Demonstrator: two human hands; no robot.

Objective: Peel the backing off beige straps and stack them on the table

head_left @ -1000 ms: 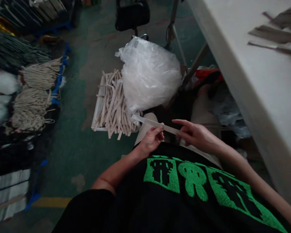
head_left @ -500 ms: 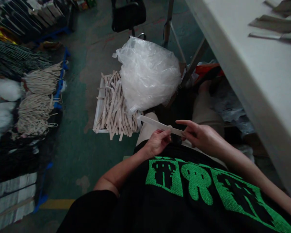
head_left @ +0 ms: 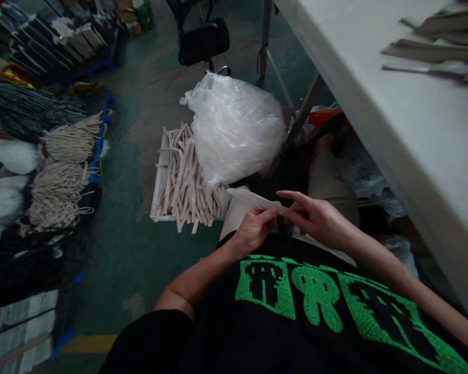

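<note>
Pinching pale strip [head_left: 248,197] with left hand [head_left: 256,226] and right hand [head_left: 315,215], now closer together, concentrating the hold near one end, leaving the other free.

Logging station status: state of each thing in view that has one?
Long narrow whitish strip: held, spanning both hands
Left hand: pinching strip
Right hand: holding strip's end, index finger extended
Shallow white rectangular tray: heaped with beige flat strips, some overhanging
Translucent white plastic bag: bulging, crumpled
Grey-brown flat strips: lying on white-topped table
</note>
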